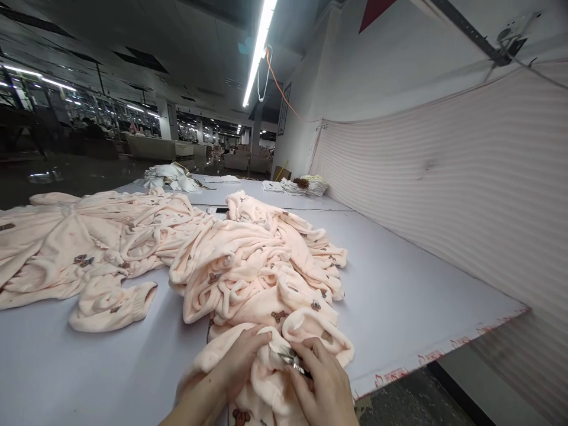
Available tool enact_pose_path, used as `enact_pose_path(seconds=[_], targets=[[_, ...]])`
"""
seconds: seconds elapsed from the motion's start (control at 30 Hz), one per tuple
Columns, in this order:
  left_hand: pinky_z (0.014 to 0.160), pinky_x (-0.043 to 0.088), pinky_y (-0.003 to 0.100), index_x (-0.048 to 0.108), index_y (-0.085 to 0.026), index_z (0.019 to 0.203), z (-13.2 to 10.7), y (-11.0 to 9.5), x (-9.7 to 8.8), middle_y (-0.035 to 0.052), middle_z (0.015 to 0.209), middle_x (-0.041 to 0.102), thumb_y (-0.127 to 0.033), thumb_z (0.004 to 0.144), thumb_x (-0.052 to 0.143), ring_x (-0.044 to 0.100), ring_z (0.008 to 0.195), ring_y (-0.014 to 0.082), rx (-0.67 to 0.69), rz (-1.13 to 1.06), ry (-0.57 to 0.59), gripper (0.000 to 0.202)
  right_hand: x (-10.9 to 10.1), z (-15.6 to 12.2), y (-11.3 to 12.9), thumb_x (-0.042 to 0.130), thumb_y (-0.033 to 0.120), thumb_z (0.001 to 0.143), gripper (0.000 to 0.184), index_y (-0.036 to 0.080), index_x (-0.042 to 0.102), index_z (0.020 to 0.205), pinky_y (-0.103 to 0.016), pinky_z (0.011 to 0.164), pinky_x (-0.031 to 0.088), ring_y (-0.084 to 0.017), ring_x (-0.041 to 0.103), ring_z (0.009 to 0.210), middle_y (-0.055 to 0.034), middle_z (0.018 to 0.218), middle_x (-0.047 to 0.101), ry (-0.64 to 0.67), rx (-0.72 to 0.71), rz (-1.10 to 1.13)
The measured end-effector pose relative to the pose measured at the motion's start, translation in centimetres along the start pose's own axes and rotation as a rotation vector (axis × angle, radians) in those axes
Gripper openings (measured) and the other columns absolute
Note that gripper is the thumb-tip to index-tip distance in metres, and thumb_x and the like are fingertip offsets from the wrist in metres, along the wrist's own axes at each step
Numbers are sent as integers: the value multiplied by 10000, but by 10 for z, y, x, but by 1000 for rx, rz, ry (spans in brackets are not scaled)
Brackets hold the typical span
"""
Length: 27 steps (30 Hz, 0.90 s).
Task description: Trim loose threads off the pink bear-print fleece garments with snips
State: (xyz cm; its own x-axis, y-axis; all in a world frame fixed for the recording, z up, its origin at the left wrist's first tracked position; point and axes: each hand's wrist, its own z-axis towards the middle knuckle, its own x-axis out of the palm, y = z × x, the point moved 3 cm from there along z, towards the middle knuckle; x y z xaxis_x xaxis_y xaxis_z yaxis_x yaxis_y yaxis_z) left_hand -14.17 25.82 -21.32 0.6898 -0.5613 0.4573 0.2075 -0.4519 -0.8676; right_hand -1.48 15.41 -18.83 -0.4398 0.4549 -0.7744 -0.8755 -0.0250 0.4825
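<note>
1. In the head view, the left hand (pixel 246 358) pinches a fold of a pale pink fleece garment (pixel 270 381), its thumb pressed on the cloth.
2. The right hand (pixel 326 378) is closed around small metal snips (pixel 290 358), their blades pointing toward the left hand and lying against the fold; whether the blades meet cannot be told.
3. The held garment lies beside the printed edge of the table (pixel 412 284), at the end of that edge nearest the person. Red marks (pixel 390 376) run along it toward the right corner.
4. Just beyond the hands, a rumpled pile (pixel 261 266) of the same fleece, dotted with small brown and grey figures, reaches toward the table's middle. Where the held garment ends and the pile begins is unclear.
5. Toward the table's left side, another pink garment (pixel 89 236) lies spread, its ribbed cuff (pixel 144 300) turned toward the pile.
6. Near the far edge sit a heap of white cloth (pixel 173 177) and, farther right, stacks of white pieces (pixel 317 186) with a brown bundle (pixel 302 183) on them.
7. A striped sheet (pixel 435 171) hangs along the table's right side, and a lit tube lamp (pixel 261 47) hangs overhead.
</note>
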Motion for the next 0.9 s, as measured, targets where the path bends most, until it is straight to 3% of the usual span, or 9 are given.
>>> enact_pose_path(seconds=[0.17, 0.33, 0.43, 0.5, 0.57, 0.67, 0.77, 0.83, 0.9], targets=[[808, 473, 352, 639, -159, 873, 2, 0, 3, 39, 808, 712, -256, 759, 577, 645, 847, 231, 11, -28, 17, 162, -2, 8, 7, 516, 261, 896, 197, 273, 655, 1035, -294, 742, 464, -210, 644, 875, -22, 964, 685, 105, -48, -19], [859, 447, 353, 629, -177, 891, -2, -5, 0, 29, 836, 690, -300, 775, 576, 621, 879, 222, 23, 26, 24, 177, -4, 6, -2, 518, 310, 895, 180, 287, 656, 1008, -284, 731, 449, -210, 635, 881, -14, 956, 679, 66, 45, 55], [830, 441, 322, 595, -215, 896, -16, -10, 0, -5, 841, 637, -267, 769, 585, 587, 875, 201, 49, 242, 58, 137, -2, -1, -9, 533, 312, 860, 165, 261, 621, 991, -269, 689, 444, -203, 627, 834, -15, 917, 662, 33, 138, 97], [814, 432, 313, 549, -226, 843, -26, -9, 0, -10, 857, 586, -175, 742, 574, 555, 881, 198, 200, 589, 93, 115, 1, -7, -12, 526, 169, 783, 137, 233, 595, 882, -248, 649, 426, -184, 611, 764, -3, 830, 641, 70, 143, 109], [827, 419, 326, 471, -221, 764, -35, -5, -2, 6, 862, 544, -83, 716, 513, 523, 918, 211, 482, 925, 79, 152, 5, -13, -12, 464, 37, 667, 224, 219, 551, 767, -225, 618, 401, -159, 582, 708, 15, 746, 604, 141, 87, 123], [777, 424, 318, 373, -221, 719, -45, 7, -7, 20, 822, 512, -10, 657, 443, 509, 881, 214, 871, 1134, -7, 231, 8, -25, -14, 480, 13, 621, 230, 208, 549, 722, -214, 589, 382, -147, 563, 662, 25, 702, 586, 258, 76, 163], [643, 413, 261, 336, -224, 709, -47, 18, -12, 5, 770, 485, 16, 601, 419, 492, 729, 172, 1011, 1176, -37, 276, 5, -34, -17, 628, 164, 723, 117, 208, 642, 830, -238, 675, 437, -179, 613, 767, -8, 807, 645, 289, 145, 273], [657, 420, 253, 335, -223, 708, -48, 22, -12, 4, 778, 486, 32, 600, 402, 501, 742, 165, 1030, 1164, -38, 284, 1, -36, -14, 632, 290, 799, 190, 223, 669, 973, -264, 779, 456, -206, 619, 905, -42, 938, 663, 252, 137, 334], [699, 425, 253, 350, -219, 706, -48, 24, -11, 5, 801, 503, 40, 611, 398, 517, 792, 166, 1039, 1148, -39, 280, -1, -32, -7, 585, 314, 851, 229, 239, 671, 1049, -273, 809, 459, -211, 615, 949, -53, 986, 664, 232, 112, 323]])
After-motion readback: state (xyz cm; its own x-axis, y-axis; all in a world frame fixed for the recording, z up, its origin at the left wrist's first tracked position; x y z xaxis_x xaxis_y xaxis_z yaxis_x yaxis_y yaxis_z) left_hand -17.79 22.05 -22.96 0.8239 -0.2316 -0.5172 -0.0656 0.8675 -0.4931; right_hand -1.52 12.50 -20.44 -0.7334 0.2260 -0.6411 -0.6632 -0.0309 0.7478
